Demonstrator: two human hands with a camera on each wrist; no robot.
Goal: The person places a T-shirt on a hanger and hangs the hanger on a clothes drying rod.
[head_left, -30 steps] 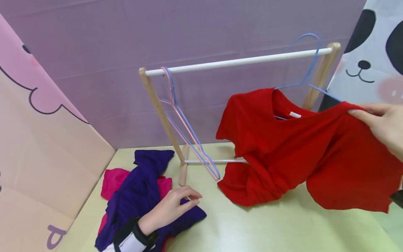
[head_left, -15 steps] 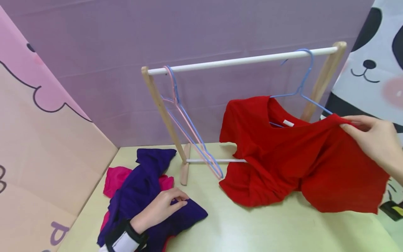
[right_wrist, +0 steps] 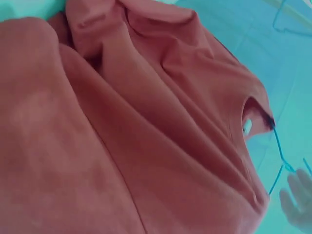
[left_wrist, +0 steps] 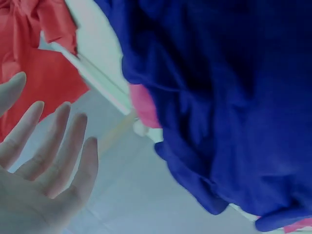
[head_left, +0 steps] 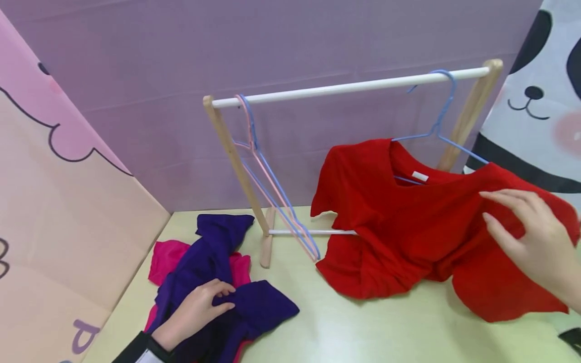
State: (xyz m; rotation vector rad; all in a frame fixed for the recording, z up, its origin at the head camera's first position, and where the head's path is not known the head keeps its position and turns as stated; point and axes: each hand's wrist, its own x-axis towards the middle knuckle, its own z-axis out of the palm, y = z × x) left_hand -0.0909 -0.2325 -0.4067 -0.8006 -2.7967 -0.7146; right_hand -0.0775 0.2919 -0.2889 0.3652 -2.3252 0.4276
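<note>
A red T-shirt hangs on a blue hanger, whose hook sits over the rack's white top bar near the right end. In front of the shirt's shoulder is my right hand, its fingers spread and gripping nothing. My left hand is over a dark blue garment at the left, fingers loosely bent with nothing in them. Bright pink cloth shows beneath the blue garment. In the left wrist view the left hand's fingers look relaxed and apart from the cloth.
Pink and blue hangers hang together at the rack's left end. The rack's wooden legs stand on the pale yellow table. A purple backdrop rises behind, with a panda-printed sheet on the right.
The blue hanger's hook came down onto the bar, and my right hand let go of the red T-shirt's shoulder. My left hand moved left and down over the dark blue garment.
</note>
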